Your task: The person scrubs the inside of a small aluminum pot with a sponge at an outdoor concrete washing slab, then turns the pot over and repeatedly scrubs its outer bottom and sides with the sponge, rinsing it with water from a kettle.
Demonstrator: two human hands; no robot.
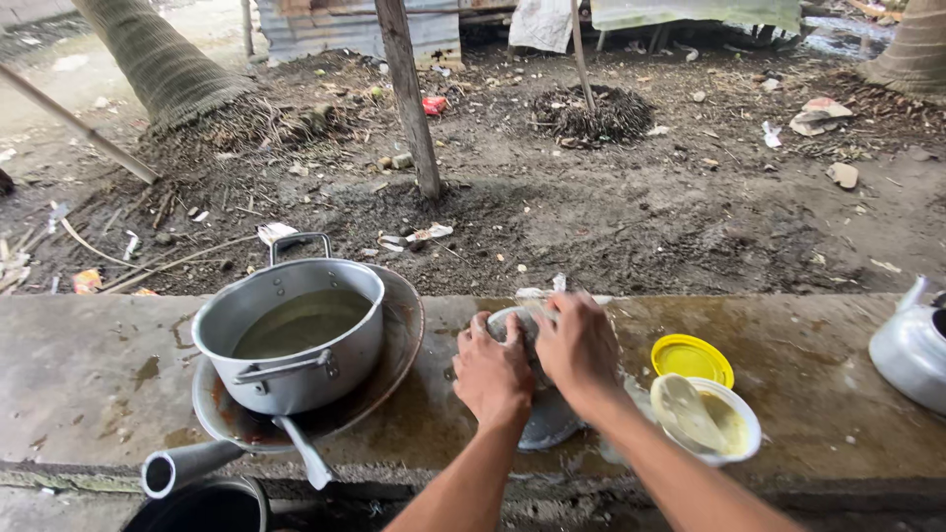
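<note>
Outdoors on the wet concrete worktop point(769, 345), both hands, left hand point(492, 374) and right hand point(577, 345), gripped and scrubbed a grey pot lid point(548, 419), scouring seemingly underway.

Both bare forearms come up from the bottom edge and angle in toward the middle, converging as they go. The left hand point(491, 374) sits knuckles up, fingers curled forward and down in a closed grip. The right hand point(576, 345) lies just beside it and a little further out, palm down, fingers spread and bent, pressing downward. Thumbs sit side by side, nearly touching. Both wrists are held fairly straight.
</note>
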